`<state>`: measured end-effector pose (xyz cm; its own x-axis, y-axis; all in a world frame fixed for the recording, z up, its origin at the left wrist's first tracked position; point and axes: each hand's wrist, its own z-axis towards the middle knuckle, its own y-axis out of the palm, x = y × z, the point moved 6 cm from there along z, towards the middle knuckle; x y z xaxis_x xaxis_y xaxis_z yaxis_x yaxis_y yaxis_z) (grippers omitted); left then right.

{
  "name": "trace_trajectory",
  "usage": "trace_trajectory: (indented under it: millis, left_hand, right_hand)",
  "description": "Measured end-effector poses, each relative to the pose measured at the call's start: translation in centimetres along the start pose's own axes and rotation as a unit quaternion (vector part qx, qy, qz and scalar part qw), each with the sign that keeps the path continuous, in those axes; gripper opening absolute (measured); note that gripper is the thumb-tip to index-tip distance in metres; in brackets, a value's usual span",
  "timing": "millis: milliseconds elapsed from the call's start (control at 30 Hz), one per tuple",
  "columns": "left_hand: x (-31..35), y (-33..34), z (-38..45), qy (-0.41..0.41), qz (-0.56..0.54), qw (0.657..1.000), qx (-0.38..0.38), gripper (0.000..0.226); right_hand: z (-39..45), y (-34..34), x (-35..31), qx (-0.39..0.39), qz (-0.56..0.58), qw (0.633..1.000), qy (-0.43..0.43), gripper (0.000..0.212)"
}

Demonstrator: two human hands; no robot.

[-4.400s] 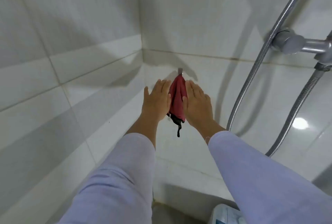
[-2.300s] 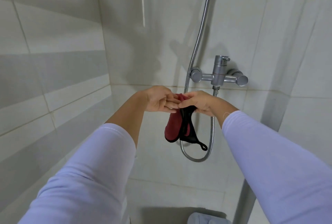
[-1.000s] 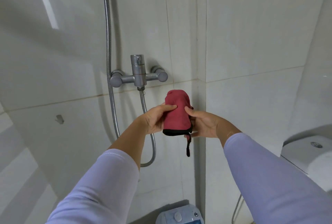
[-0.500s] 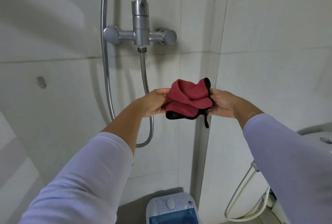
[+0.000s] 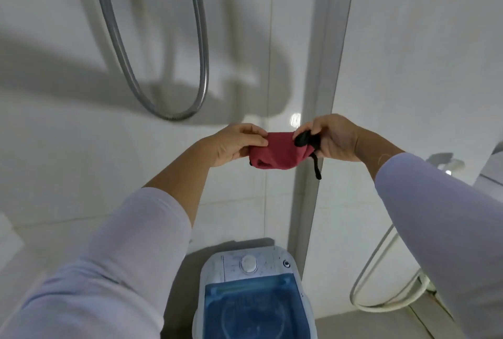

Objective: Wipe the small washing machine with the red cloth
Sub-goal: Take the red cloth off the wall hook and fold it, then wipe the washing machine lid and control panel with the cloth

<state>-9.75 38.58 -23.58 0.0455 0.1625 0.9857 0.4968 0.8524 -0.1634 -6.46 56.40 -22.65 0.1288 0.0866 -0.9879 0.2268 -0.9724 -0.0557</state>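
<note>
Red cloth [image 5: 275, 152]: bunched into a short roll at the centre of the frame, held up in the air between my two hands, its long axis running left to right across the picture.

Left hand [image 5: 234, 144]: fingers and thumb pinched closed on the left end of the cloth.

Right hand [image 5: 330, 138]: pinched closed on the right end, where the black edging is gathered; a black loop [image 5: 316, 167] dangles below it.

Small washing machine [image 5: 253, 295]: bottom centre of the frame, well below the cloth and apart from it, standing against the tiled wall [image 5: 408, 66]. I see its white top panel with a round knob [image 5: 248, 264] and the blue see-through lid [image 5: 253, 308] nearer the bottom edge.

Key relation: the machine lies almost straight down the frame from the cloth, a touch to the left of its middle. Neither hand is clearly nearer; I judge them about equal.

Step in hand: I take it I am readying the cloth; no wiping has begun.

Next move, as I judge it: lower the cloth straight down onto the top panel.

Nearby: a metal shower hose [image 5: 168, 66] loops in the upper left; a pale hose [image 5: 381, 284] curves at lower right.
</note>
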Motion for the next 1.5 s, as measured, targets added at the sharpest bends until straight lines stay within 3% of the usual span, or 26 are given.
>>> trace_trajectory:
  millis: [100,300,433,533,700,800,933,1133,1233,1367,1433,1500]
  left_hand:
    - [-4.5,0.6,0.0,0.011,0.037,0.999,0.008,0.027]
    - [-10.0,3.1,-1.8,0.040,0.046,0.998,-0.007,0.040]
    - [-11.9,5.2,-4.6,0.030,0.078,0.996,-0.016,0.042]
    - [-12.2,6.0,-6.2,0.034,0.095,0.995,0.006,0.042]
    - [-12.1,7.1,-7.8,0.048,0.076,0.995,0.051,0.033]
    - [-11.9,8.4,-8.2,0.048,0.078,0.995,0.041,0.035]
    - [-12.1,10.4,-8.3,0.036,0.079,0.996,0.010,0.042]
    - [-13.9,12.3,-6.7,0.022,0.078,0.997,-0.003,0.048]
    - [-15.4,12.2,-5.4,0.007,0.061,0.998,0.011,0.047]
    - [-17.7,10.8,-2.9,-0.008,0.070,0.995,0.078,0.040]
    - [-19.6,9.5,-1.8,-0.008,0.166,0.981,0.101,0.038]
    - [-22.0,8.2,-1.2,-0.012,0.310,0.946,0.096,0.038]
  right_hand:
    - [1.0,0.2,4.6,-0.015,-0.017,0.999,-0.032,0.042]
    - [0.2,1.1,11.8,0.024,-0.116,0.992,-0.048,0.018]
    - [-2.4,2.7,14.5,0.052,-0.179,0.981,-0.047,0.028]
    - [-4.6,3.8,15.0,0.085,-0.327,0.940,-0.051,0.037]
    - [-7.7,5.8,15.3,0.111,-0.479,0.866,-0.092,0.056]
    - [-8.7,5.7,16.2,0.146,-0.513,0.839,-0.105,0.076]
    - [-10.4,5.7,18.3,0.200,-0.525,0.816,-0.135,0.082]
    - [-9.6,5.4,20.8,0.220,-0.409,0.860,-0.213,0.058]
    - [-7.9,4.6,22.3,0.223,-0.384,0.875,-0.192,0.036]
    - [-5.0,3.5,24.0,0.222,-0.376,0.888,-0.146,0.026]
    - [-3.2,2.7,25.2,0.221,-0.387,0.888,-0.113,0.023]
    - [-1.5,1.9,26.5,0.220,-0.405,0.885,-0.071,0.020]
